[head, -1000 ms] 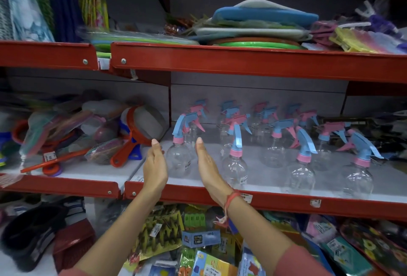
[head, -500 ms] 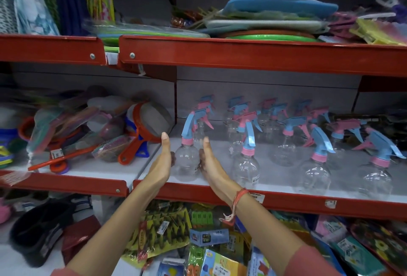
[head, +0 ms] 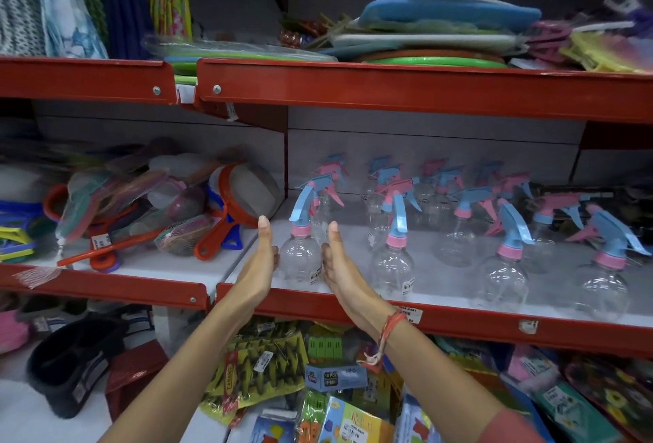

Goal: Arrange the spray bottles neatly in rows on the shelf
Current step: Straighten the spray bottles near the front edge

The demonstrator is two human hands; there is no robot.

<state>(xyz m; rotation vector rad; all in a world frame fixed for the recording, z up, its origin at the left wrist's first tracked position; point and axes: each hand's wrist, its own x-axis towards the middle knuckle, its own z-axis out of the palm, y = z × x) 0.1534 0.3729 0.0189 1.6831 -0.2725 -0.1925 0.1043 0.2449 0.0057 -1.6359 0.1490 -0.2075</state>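
Observation:
Several clear spray bottles with blue and pink trigger heads stand on the white middle shelf [head: 459, 320]. The front-left bottle [head: 300, 260] stands upright near the shelf's left end, its blue trigger pointing left. My left hand [head: 258, 266] presses flat against its left side and my right hand [head: 339, 266] against its right side, fingers straight and pointing back. More front bottles stand to the right: one [head: 392, 266], another [head: 503, 276] and a third [head: 602, 289]. Behind them, further bottles [head: 438, 202] stand in looser rows.
On the adjoining shelf to the left lies a heap of red-handled strainers [head: 226, 216] and packaged goods. The red upper shelf [head: 388, 89] hangs overhead, loaded with mats and plates. Below the red front rim lie packaged items [head: 268, 372].
Both hands have closed inward from either side until they touch the front-left bottle. The view has shifted slightly nearer to the shelf.

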